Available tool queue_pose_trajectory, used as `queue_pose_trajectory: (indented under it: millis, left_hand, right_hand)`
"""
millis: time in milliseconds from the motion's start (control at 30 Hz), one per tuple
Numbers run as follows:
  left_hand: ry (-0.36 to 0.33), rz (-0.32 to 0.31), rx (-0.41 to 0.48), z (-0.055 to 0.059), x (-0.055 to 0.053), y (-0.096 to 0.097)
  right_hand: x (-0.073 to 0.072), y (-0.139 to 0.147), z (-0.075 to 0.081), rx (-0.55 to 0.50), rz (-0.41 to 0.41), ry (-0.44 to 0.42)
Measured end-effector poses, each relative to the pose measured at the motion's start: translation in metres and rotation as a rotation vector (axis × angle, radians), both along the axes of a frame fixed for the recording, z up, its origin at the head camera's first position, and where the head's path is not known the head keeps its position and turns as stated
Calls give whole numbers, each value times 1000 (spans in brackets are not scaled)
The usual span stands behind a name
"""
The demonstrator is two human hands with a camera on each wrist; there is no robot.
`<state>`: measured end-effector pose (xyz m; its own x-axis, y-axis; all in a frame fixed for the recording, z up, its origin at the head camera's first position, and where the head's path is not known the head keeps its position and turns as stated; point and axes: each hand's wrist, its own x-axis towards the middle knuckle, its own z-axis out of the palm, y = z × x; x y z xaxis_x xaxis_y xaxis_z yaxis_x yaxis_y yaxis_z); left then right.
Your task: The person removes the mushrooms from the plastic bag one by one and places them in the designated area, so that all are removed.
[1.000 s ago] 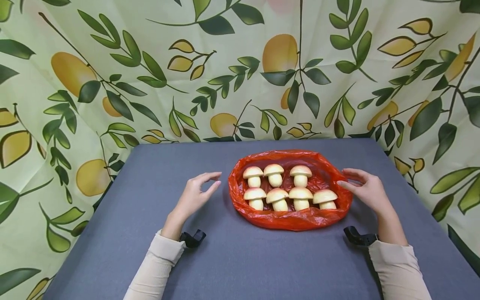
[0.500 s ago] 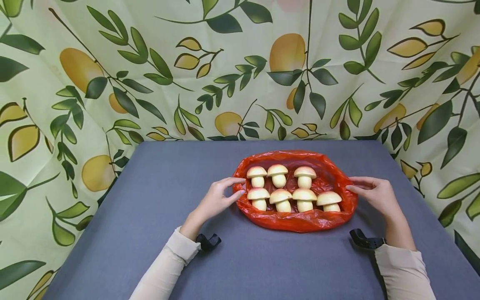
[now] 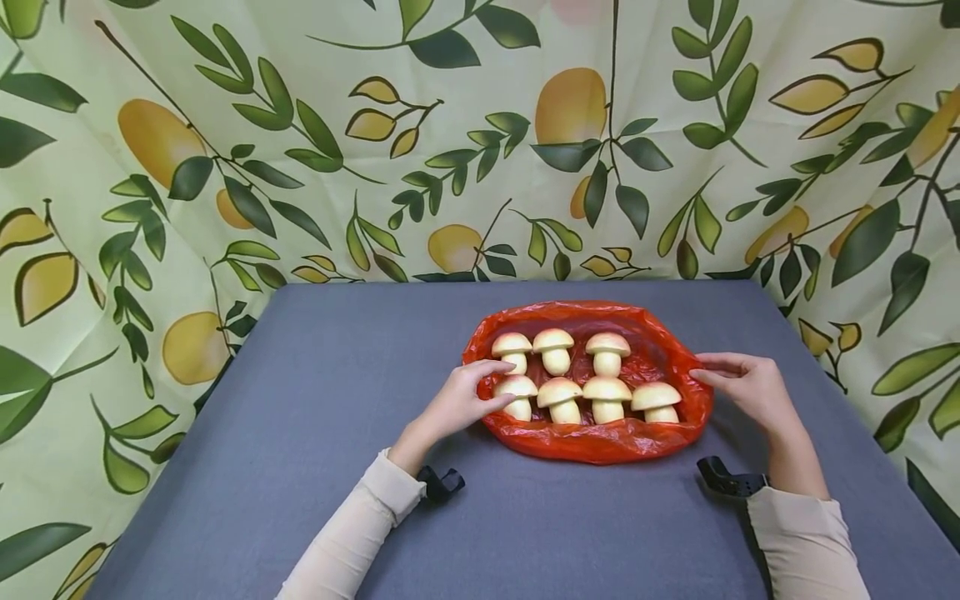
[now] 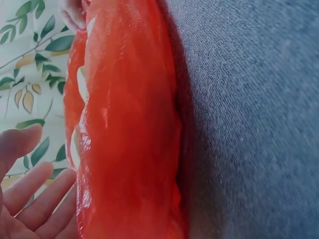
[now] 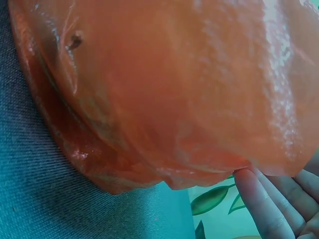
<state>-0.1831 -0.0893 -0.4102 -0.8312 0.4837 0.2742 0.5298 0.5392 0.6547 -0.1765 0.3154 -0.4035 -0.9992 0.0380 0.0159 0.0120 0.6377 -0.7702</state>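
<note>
A red plastic bag (image 3: 592, 450) with a wide oval mouth stands on the table. Inside it, several cream toy mushrooms with pink-tinged caps stand in two rows. My left hand (image 3: 459, 402) reaches over the bag's left rim, its thumb and fingers spread apart at the front-left mushroom (image 3: 517, 385). In the left wrist view that hand (image 4: 37, 204) has parted, slightly bent fingers beside the bag's wall. At the right rim, my right hand (image 3: 750, 396) pinches the plastic between thumb and fingers. The right wrist view shows the thumb (image 5: 259, 204) against the bag's edge, with other fingers partly hidden behind it.
Dark blue-grey cloth covers the table (image 3: 337, 350). Behind it and along both sides hangs a curtain (image 3: 465, 150) printed with leaves and fruit. Each wrist wears a black camera mount, the left one (image 3: 442, 485) close to the tabletop.
My left hand has moved right, from beside the bag to over its left rim and up to the mushrooms. The right hand stays at the right rim; the camera view has shifted slightly.
</note>
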Motion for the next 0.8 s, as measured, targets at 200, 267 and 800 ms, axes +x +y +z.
queue_pose_trajectory:
  millis: [200,267,800]
  left_hand:
    - [-14,-1,-36,-4,-5,6]
    - [-17,-2,-42,-6,-5,7]
    - [-84,35,-44,-16,-8,10]
  right_hand:
    - [1,-1,2,-9,3,7]
    - [2,-2,2,-10,3,14]
    - [1,-2,2,6,9,10]
